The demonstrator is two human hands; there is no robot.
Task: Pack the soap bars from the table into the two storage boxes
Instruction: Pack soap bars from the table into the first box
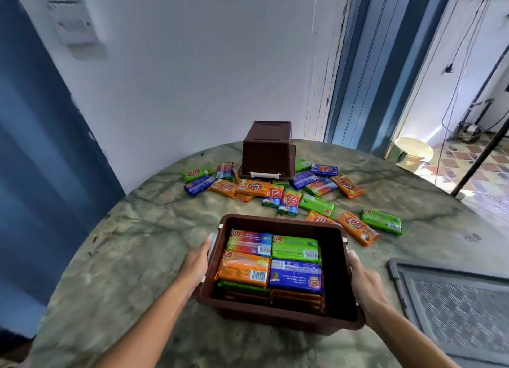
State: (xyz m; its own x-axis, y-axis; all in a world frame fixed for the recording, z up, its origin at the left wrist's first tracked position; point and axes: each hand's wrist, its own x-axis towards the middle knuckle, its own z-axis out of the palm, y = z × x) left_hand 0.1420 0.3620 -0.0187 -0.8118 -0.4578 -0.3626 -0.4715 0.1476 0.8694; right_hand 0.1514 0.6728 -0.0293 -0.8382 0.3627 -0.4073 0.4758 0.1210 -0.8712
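A brown storage box sits near me on the marble table, packed with stacked soap bars; the top layer shows a rainbow bar, a green bar, an orange bar and a blue bar. My left hand grips the box's left side and my right hand grips its right side. A second brown box stands upside down at the far side of the table. Several loose soap bars in green, orange, blue and rainbow wrappers lie scattered between the two boxes.
The round marble table stands against a white wall. A grey patterned box lid lies at the right by my right arm. Past the table's right edge are a dark pole, a pale bucket and an open doorway.
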